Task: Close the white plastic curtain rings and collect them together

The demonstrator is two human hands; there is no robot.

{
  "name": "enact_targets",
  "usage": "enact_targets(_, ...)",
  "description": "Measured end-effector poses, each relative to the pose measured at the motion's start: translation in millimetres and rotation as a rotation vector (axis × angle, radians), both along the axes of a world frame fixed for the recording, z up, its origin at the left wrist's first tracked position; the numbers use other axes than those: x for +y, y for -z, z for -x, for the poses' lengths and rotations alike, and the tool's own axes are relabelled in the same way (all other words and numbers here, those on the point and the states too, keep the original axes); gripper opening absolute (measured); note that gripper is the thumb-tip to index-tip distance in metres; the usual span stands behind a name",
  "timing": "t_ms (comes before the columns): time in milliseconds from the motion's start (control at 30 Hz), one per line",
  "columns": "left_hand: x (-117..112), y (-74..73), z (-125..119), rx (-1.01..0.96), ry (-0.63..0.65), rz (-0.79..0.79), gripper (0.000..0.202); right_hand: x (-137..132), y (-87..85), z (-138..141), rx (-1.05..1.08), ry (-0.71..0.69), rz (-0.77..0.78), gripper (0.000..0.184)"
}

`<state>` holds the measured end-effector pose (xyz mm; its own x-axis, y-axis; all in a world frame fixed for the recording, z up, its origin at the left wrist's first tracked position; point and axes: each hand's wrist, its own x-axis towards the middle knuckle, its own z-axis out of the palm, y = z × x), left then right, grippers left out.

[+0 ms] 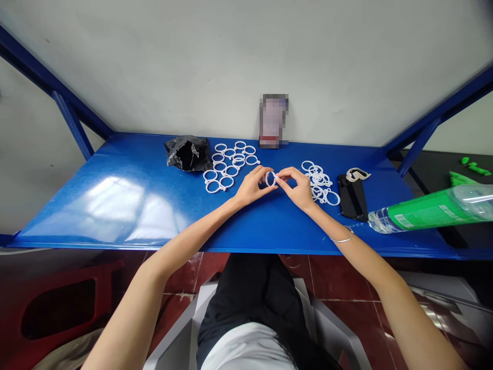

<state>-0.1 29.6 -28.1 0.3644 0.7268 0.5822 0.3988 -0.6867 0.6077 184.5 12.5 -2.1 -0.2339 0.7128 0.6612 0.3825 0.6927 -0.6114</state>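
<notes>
A white plastic ring [268,179] is held between my two hands, just above the blue table. My left hand [254,184] grips the ring's left side with thumb and fingers. On the other side, my right hand [298,186] pinches its right edge, where a small knob seems to be. Several similar white rings [226,182] lie spread out beyond my left hand. A tighter, overlapping heap of white rings [318,179] sits to the right of my right hand.
A crumpled black plastic bag [188,154] stands at the back left of the blue table [154,200]. A blurred upright phone-like object [273,121] leans on the wall. To the right are a black phone [353,198], a cream-coloured curved item [357,175] and a green-labelled bottle [431,210].
</notes>
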Motion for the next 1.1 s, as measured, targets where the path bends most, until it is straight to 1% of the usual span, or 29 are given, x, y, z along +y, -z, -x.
enact_targets(133,-0.1,-0.1,-0.1,-0.002,0.001,-0.002,0.043,1.3,1.3,-0.4,0.013,0.01,-0.009,0.011)
enact_targets(500,-0.6,0.5,0.0,0.021,-0.027,0.019,0.047,4.6,4.7,-0.6,0.089,0.021,0.077,0.02)
enact_targets(767,-1.1,1.0,-0.1,0.014,-0.029,0.019,0.051,5.8,7.0,-0.3,0.141,0.0,0.134,0.022)
enact_targets(967,-1.1,1.3,-0.3,0.026,-0.035,0.008,0.051,6.5,8.3,-1.1,0.13,0.009,0.15,0.023)
enact_targets(1100,-1.5,0.6,0.0,0.047,-0.04,-0.008,0.049,5.7,6.7,-1.1,0.122,0.016,0.134,0.023)
